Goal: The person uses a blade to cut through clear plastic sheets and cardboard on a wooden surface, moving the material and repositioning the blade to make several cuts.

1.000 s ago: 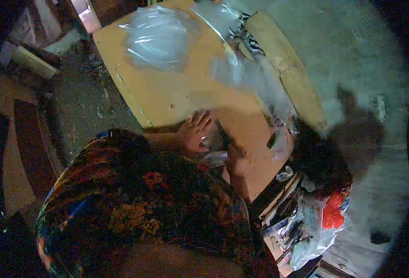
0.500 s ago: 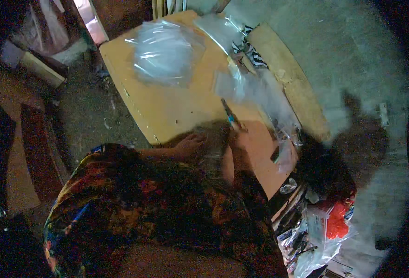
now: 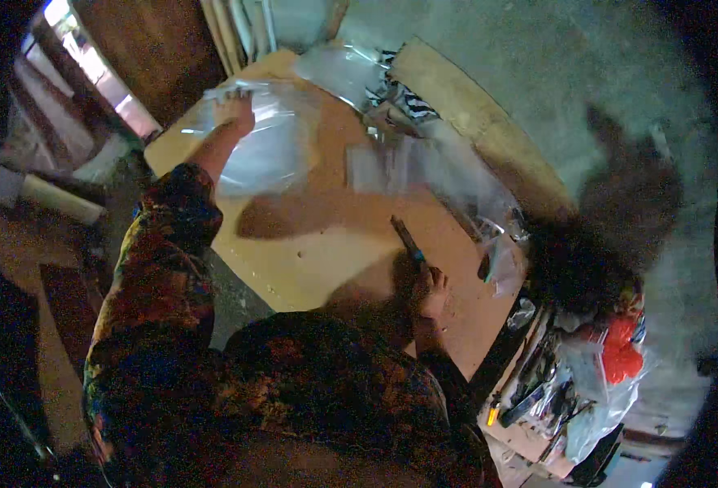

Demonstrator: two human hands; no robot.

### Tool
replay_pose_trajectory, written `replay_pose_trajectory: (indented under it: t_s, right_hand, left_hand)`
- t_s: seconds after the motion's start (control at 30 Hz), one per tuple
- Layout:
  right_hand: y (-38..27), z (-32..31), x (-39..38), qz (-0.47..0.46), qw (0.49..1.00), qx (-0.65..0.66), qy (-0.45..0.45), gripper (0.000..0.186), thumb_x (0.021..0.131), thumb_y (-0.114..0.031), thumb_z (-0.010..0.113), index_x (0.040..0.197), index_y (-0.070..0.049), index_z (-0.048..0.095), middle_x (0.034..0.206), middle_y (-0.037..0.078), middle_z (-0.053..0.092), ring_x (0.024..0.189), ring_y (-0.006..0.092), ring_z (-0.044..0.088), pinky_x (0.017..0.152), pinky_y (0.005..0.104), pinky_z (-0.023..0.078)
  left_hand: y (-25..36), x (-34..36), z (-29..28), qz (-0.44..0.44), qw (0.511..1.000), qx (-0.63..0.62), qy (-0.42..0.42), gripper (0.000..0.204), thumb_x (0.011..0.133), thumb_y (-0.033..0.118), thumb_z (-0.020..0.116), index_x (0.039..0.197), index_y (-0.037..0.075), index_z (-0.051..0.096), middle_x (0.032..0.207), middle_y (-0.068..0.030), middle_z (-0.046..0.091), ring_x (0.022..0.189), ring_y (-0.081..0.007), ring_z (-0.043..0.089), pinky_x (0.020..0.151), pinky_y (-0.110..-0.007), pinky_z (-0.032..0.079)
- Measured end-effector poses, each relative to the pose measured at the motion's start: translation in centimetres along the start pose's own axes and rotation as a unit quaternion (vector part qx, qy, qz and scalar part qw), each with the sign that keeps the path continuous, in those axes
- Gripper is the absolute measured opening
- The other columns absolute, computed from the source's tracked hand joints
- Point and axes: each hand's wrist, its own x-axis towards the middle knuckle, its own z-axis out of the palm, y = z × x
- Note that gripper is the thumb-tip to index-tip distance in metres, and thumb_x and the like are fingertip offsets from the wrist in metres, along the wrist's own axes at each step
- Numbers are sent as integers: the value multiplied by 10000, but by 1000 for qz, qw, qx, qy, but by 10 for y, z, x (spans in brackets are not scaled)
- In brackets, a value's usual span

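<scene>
My left hand [image 3: 235, 112] is stretched out over a pile of clear plastic sheets or bags [image 3: 265, 154] at the far left of the table. Its fingers are spread and lie on the top of the pile. Close to my body, my right hand [image 3: 432, 294] is closed around a slim, dark, long-nosed tool [image 3: 406, 237] with a teal part near the grip. Its tip points away from me over the tabletop, and shadow blurs its exact kind. Beyond it lie more clear plastic pieces [image 3: 383, 167], flat on the table.
The wooden table [image 3: 310, 260] has a plank [image 3: 473, 106] along its far right side. A zebra-striped cloth [image 3: 408, 99] lies by the plank. At the lower right are a red bundle [image 3: 622, 350], a clear plastic bag [image 3: 599, 431] and assorted tools. Poles [image 3: 237, 37] lean behind the table.
My left hand has moved from near my body out to the far left pile of plastic. My right hand still grips the tool. The view has shifted.
</scene>
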Motion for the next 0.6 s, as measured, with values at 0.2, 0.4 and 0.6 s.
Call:
replay_pose_trajectory:
  t_s: [0.2, 0.4, 0.6]
  right_hand:
    - [-2, 2, -2, 23, 999, -35, -13, 350, 697, -95, 515, 1046, -88, 530, 1000, 128, 496, 891, 325, 448, 773, 417, 399]
    - [24, 26, -31, 41, 997, -26, -65, 320, 737, -131, 500, 1052, -82, 523, 1027, 108, 492, 933, 317, 443, 794, 393, 387]
    - [-11, -10, 2, 96, 993, 6, -61, 329, 791, -185, 472, 1113, -124, 500, 1050, 102, 483, 966, 324, 431, 807, 418, 375]
  left_hand:
    - [134, 27, 43, 116, 977, -135, -119, 407, 745, 308, 519, 1036, 24, 501, 1139, -212, 456, 1017, -334, 453, 852, -457, 355]
    - [237, -5, 166, 49, 900, -426, -73, 883, 686, 415, 627, 1292, -3, 140, 1308, -240, 245, 1226, -370, 204, 1024, -379, 174]
    - [241, 3, 193, 18, 904, -425, -33, 756, 700, 416, 590, 1202, 21, 185, 1215, -228, 244, 1117, -379, 220, 940, -397, 192]
